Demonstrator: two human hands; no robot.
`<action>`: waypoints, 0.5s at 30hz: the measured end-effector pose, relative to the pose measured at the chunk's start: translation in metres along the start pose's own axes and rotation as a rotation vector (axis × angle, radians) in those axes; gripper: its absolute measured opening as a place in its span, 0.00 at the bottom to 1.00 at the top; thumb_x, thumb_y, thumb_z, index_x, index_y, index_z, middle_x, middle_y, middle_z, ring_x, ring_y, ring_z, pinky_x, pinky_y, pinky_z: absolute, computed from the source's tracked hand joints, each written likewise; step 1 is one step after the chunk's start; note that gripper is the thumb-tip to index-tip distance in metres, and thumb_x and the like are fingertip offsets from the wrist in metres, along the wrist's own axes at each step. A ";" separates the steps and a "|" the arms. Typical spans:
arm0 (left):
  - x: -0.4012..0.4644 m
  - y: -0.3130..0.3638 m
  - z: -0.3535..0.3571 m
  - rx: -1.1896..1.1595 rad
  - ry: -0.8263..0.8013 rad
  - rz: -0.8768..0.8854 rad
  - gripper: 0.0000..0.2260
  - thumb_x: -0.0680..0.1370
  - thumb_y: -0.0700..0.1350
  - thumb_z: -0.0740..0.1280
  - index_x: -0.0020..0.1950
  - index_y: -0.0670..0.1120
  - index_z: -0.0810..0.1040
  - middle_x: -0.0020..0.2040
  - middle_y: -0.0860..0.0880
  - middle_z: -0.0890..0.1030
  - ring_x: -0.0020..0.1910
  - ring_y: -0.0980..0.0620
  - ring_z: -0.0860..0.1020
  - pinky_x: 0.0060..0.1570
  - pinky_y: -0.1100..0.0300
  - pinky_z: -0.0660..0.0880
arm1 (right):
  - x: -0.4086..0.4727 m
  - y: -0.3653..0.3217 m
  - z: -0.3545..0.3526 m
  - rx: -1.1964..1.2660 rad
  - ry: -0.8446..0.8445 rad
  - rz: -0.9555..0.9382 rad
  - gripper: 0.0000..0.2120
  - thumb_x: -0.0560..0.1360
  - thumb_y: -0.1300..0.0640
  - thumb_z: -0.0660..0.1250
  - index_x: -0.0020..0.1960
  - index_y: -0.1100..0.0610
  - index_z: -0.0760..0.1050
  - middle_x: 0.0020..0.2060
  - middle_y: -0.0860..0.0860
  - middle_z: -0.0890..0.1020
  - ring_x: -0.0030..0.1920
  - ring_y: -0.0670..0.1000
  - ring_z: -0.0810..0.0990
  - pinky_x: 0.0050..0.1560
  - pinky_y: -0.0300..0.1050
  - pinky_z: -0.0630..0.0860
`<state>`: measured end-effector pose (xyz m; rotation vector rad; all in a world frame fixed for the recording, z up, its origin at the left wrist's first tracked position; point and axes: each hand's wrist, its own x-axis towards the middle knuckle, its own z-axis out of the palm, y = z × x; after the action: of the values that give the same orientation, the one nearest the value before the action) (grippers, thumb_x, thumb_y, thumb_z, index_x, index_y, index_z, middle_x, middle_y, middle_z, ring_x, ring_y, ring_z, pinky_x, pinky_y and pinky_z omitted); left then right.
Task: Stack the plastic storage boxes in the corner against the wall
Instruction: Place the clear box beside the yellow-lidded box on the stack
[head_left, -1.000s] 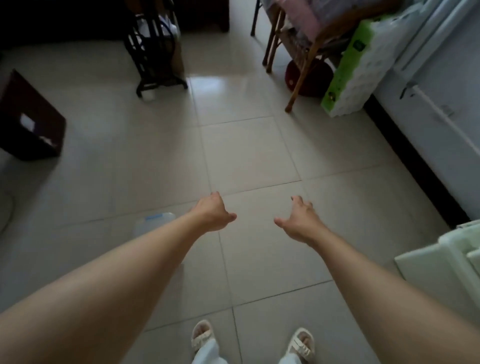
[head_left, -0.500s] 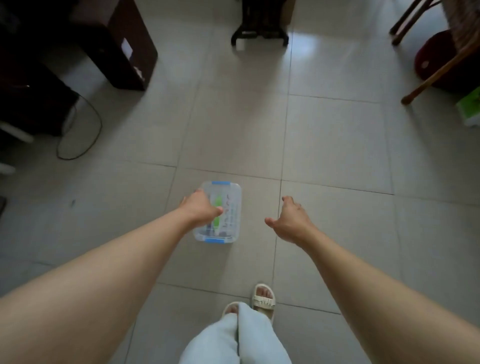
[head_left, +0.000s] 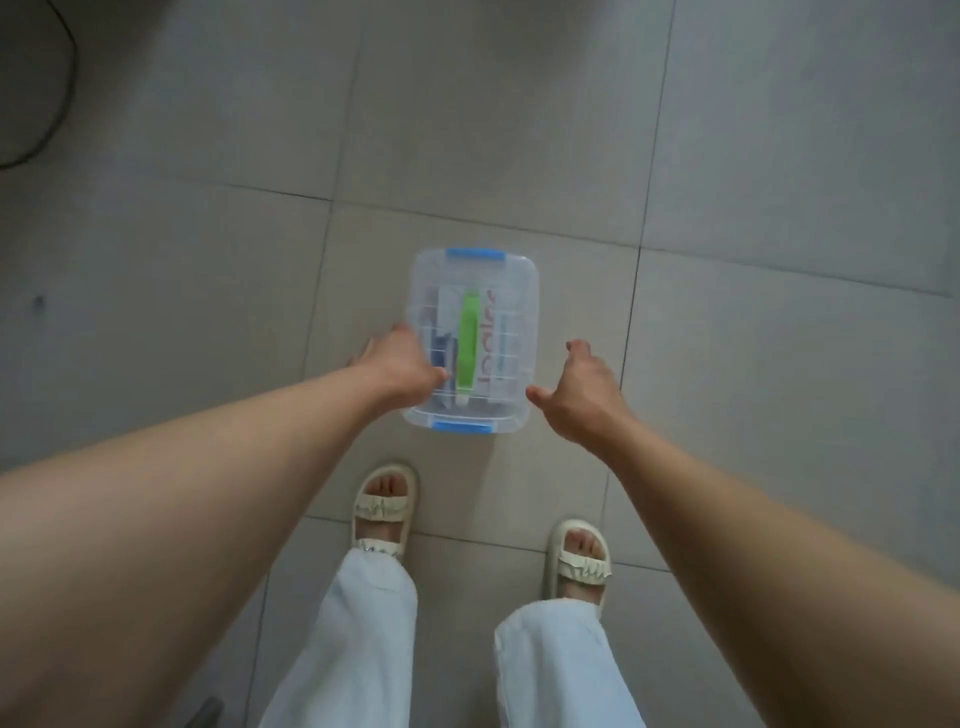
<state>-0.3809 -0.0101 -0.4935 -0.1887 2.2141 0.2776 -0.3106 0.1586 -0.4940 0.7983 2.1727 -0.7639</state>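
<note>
Two hands reaching down, flanking for a two-sided lift: left hand (head_left: 402, 364) spreading loose, empty fingers beside the left wall of the clear lidded storage box (head_left: 472, 340), sitting on the tiled floor (head_left: 779, 338) ahead of the sandals (head_left: 384, 506); right hand (head_left: 582, 392) hanging half-open, empty, just beside the right wall.

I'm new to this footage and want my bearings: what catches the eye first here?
A clear plastic storage box with blue latches sits on the grey tiled floor, a green item visible inside. The left hand overlaps its left edge and the right hand hovers open beside it. Below stand two feet in cream sandals.
</note>
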 end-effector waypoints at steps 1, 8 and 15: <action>0.014 -0.006 0.006 0.003 -0.002 -0.005 0.28 0.74 0.53 0.69 0.68 0.41 0.68 0.66 0.39 0.74 0.64 0.39 0.73 0.60 0.51 0.71 | 0.011 -0.001 0.012 0.012 0.012 0.012 0.31 0.74 0.51 0.69 0.70 0.60 0.60 0.65 0.59 0.71 0.63 0.60 0.72 0.61 0.51 0.70; 0.107 -0.039 0.044 0.009 0.051 -0.028 0.34 0.74 0.53 0.68 0.73 0.41 0.59 0.71 0.40 0.68 0.68 0.39 0.70 0.62 0.50 0.69 | 0.089 -0.004 0.077 0.072 0.059 0.025 0.30 0.73 0.51 0.69 0.69 0.58 0.60 0.64 0.58 0.69 0.63 0.60 0.72 0.64 0.56 0.71; 0.173 -0.050 0.071 -0.103 -0.009 -0.072 0.36 0.76 0.52 0.67 0.75 0.38 0.53 0.71 0.38 0.68 0.68 0.38 0.69 0.65 0.49 0.69 | 0.150 0.004 0.108 0.152 0.124 0.059 0.35 0.74 0.50 0.68 0.72 0.60 0.54 0.67 0.60 0.65 0.66 0.61 0.69 0.66 0.55 0.68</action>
<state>-0.4206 -0.0463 -0.6790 -0.3224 2.1806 0.3518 -0.3509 0.1321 -0.6724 1.0074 2.2088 -0.8777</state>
